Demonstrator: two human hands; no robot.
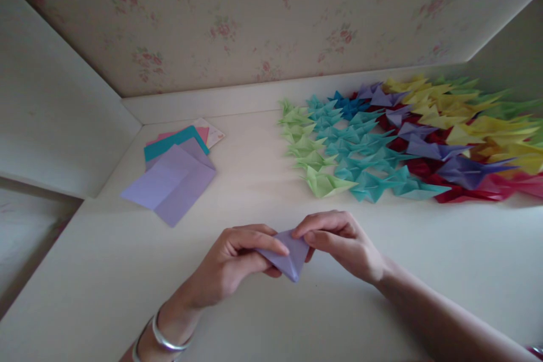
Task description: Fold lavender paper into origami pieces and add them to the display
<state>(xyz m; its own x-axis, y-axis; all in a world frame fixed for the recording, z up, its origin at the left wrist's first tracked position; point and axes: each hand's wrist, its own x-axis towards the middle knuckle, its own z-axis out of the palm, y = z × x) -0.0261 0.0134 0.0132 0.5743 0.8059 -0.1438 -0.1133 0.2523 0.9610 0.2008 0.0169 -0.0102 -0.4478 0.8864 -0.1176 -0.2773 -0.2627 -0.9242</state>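
A small folded piece of purple origami paper (pixel 292 263) is held between both hands just above the white table. My left hand (pixel 237 257) pinches its left side, the index finger lying across the top face and the thumb below. At the upper right edge, my right hand (pixel 343 243) grips the paper between thumb and fingertips. The paper has a pointed corner toward me and a crease down its middle. Some of its far and under side is hidden by the fingers.
Left of centre lies a creased purple sheet (pixel 178 186) on teal paper (pixel 169 144) and other sheets. Rows of folded paper cranes in green (pixel 324 184), teal (pixel 373 181), purple (pixel 462 169), yellow (pixel 479 130) and red fill the back right. Behind stands a flowered wall (pixel 271 22).
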